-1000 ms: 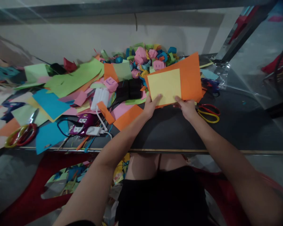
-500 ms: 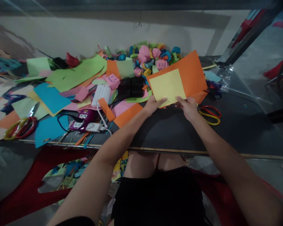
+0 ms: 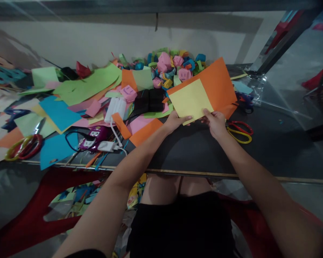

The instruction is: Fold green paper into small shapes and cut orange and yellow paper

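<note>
Both my hands hold a small yellow paper sheet by its near edge, above the dark table. My left hand pinches the left part of that edge, thumb on top. My right hand pinches the right part. A larger orange sheet lies right behind the yellow one; whether my fingers also grip it I cannot tell.
Red and yellow scissors lie just right of my right hand. A heap of folded coloured paper pieces sits at the back. Loose coloured sheets, a black box, white chargers with cables and more scissors cover the left side.
The yellow and orange sheets have tilted slightly, and my hands have shifted a little to the right and nearer along the yellow sheet's edge.
</note>
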The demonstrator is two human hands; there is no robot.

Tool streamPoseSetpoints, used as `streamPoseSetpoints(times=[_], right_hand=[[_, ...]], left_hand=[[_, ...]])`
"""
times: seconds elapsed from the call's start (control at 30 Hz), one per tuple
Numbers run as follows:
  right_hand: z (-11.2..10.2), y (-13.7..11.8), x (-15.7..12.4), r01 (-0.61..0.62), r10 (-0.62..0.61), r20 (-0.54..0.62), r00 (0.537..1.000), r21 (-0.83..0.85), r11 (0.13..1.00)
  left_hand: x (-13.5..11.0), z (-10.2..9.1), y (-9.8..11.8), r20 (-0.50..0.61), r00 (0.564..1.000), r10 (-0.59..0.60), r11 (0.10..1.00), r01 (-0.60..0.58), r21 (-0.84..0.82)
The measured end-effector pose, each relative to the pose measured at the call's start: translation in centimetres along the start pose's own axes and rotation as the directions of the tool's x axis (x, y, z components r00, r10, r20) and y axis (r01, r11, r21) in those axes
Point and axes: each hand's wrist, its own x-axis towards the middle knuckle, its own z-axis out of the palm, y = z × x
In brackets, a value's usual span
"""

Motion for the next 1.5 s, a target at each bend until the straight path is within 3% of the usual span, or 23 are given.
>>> streamPoseSetpoints(times=[0.33, 0.67, 1.5], right_hand=[[0.11, -0.51, -0.18, -0.007, 0.007, 0.002, 1.000, 0.006, 1.000], [0.21, -0.67, -0.43, -0.023, 0.023, 0.016, 1.000, -0.006, 1.000], [-0.07, -0.67, -0.24, -0.009, 0.010, 0.024, 1.000, -0.068, 0.998]], left_hand=[[-0.15, 0.09, 0.16, 0.013, 0.999, -0.036, 0.999, 0.036, -0.031], [-0.21, 0.41, 0.11, -0.049, 0.998, -0.049, 0.998, 0.047, -0.040], [-0.34, 0.36, 0.19, -0.029, 0.997, -0.072, 0.997, 0.072, -0.012]])
